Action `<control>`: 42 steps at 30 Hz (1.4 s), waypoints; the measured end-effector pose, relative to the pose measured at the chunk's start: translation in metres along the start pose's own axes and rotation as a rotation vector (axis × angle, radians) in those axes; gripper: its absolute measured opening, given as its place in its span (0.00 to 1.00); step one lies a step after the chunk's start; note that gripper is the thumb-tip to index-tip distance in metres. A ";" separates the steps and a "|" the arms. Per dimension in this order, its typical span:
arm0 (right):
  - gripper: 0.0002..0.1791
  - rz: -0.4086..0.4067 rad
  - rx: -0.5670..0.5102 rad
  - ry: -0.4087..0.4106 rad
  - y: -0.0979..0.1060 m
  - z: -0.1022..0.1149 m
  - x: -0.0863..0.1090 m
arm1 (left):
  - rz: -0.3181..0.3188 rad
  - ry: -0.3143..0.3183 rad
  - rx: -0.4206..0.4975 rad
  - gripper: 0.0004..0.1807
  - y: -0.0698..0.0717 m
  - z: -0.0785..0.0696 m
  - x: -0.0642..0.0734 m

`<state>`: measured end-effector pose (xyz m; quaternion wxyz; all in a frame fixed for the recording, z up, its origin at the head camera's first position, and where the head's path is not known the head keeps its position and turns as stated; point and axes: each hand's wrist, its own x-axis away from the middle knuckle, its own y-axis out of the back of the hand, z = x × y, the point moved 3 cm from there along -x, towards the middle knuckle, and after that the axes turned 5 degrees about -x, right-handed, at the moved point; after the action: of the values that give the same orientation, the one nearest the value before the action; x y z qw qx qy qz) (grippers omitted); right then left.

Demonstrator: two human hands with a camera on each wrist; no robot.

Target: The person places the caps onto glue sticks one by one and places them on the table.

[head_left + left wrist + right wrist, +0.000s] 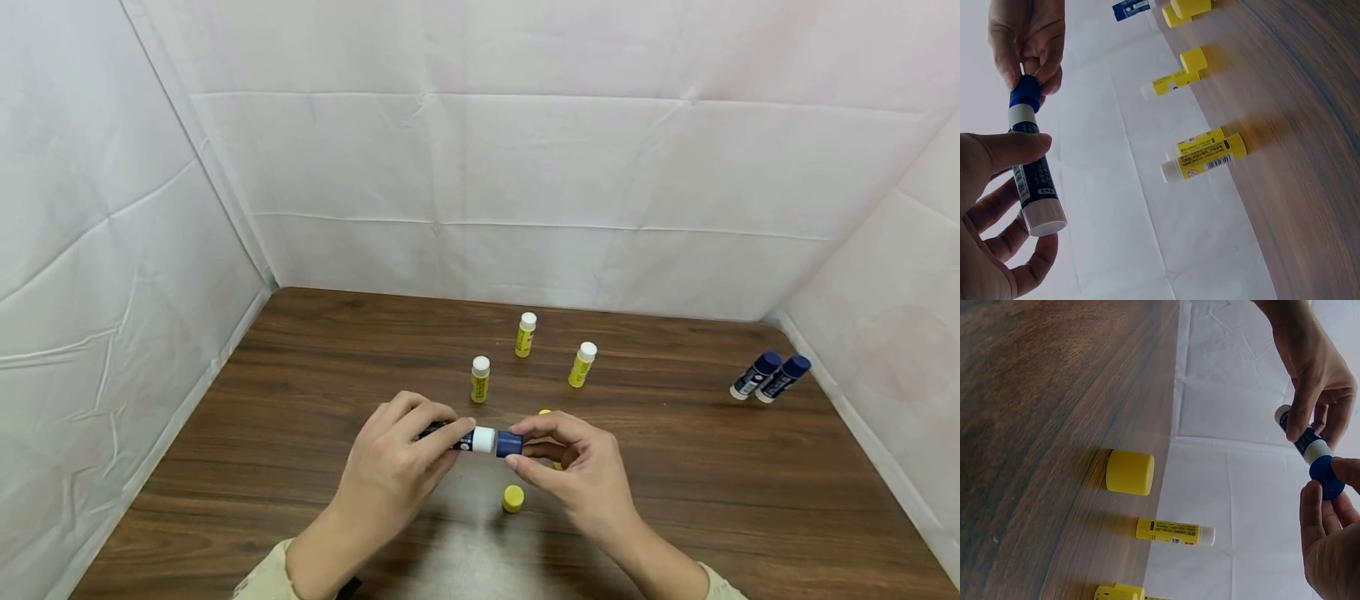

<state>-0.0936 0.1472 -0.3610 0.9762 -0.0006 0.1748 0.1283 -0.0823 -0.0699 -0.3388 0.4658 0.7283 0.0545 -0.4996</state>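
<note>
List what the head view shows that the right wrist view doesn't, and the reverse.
Only the head view: the pair of capped blue glue sticks at far right.

Only the right wrist view: the white base of the held glue stick, hidden in the head view.

Both: the left hand holding that stick, the right hand pinching the blue cap, yellow glue sticks, a loose yellow cap and the wooden table.

Brown tbl (262, 417), white sheet (525, 158) behind; 3 yellow sticks (480, 385) upright, 2 blue-capped sticks (755, 376) nr R edge.
</note>
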 end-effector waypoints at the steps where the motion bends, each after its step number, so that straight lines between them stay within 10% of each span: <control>1: 0.14 0.001 -0.003 0.003 0.000 0.000 0.000 | -0.004 -0.002 -0.002 0.18 0.000 -0.001 0.000; 42: 0.13 -0.025 0.092 0.103 -0.001 0.001 0.001 | -0.058 -0.024 -0.007 0.14 -0.013 -0.012 -0.006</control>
<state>-0.0925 0.1468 -0.3599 0.9665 0.0355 0.2304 0.1076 -0.0842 -0.0522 -0.3414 0.4544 0.7187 0.0716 -0.5214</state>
